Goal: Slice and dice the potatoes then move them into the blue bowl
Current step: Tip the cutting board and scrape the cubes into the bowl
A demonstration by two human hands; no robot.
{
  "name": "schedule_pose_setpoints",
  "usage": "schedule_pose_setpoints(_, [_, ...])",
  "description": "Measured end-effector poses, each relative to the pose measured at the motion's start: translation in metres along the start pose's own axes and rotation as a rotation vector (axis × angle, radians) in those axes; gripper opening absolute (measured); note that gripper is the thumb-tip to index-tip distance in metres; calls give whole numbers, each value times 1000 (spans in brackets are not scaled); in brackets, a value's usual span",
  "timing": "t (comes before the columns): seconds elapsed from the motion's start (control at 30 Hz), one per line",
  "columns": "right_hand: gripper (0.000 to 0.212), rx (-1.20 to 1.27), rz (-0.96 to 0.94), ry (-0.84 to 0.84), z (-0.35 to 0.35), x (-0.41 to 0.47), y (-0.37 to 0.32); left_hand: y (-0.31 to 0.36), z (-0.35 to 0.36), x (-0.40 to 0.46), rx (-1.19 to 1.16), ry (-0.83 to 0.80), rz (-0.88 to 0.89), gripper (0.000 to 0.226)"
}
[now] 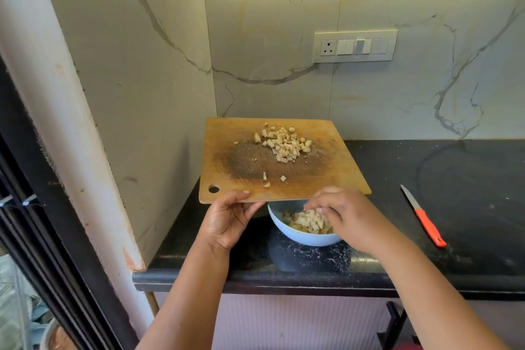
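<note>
- Left hand (227, 219) grip: thumb on top of the wooden cutting board (227, 150), fingers curled under its near edge, holding it tilted up over the bowl.
- Right hand (338, 213) grip: fingers bent loosely over the bowl's mouth, fingertips (309, 206) at the board's near edge; can't tell if any dice are pinched.
- Blue bowl (295, 236) sits on the black surface (468, 207), at 6 o'clock from the board, partly under its near edge.
- Diced potato in bowl (308, 223): pale heap, partly hidden by the right hand.
- Diced potato on board (284, 143): main pile toward 12 o'clock of the board's middle, a few stray bits (274, 179) nearer the 6 o'clock edge.
- Board has a dark worn patch at centre and a hang hole (213, 189) at its 7 o'clock corner.
- Knife (423, 216) with orange handle lies flat on the surface at 3 o'clock from the bowl, well apart, blade pointing to 11 o'clock.
- Switch panel (355, 46) on the marble wall at 12 o'clock.
</note>
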State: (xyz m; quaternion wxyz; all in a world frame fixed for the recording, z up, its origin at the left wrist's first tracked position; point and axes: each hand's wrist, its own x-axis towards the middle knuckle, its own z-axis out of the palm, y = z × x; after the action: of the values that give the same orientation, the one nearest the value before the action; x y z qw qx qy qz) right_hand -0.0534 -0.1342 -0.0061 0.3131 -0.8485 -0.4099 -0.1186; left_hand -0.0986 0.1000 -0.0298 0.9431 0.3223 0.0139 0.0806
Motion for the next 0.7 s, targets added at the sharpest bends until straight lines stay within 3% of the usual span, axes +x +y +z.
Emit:
schedule_pose_setpoints(0.1, [36,28,56,108,-6,2,2,0,0,1,8,4,-3,42])
schedule_pose_setpoints(0.23, [15,-30,81,258,-5,10,1,-1,0,0,7,10,-11,42])
schedule_pose_setpoints(0.37, [34,-81,87,20,-4,17,5,-1,0,0,1,9,-9,39])
schedule_pose_setpoints(0.53, [30,11,136,112,-27,43,1,0,-1,0,1,11,-18,41])
schedule_pose_setpoints(0.7, [37,-50,138,27,-14,106,-3,0,-1,2,2,7,-11,45])
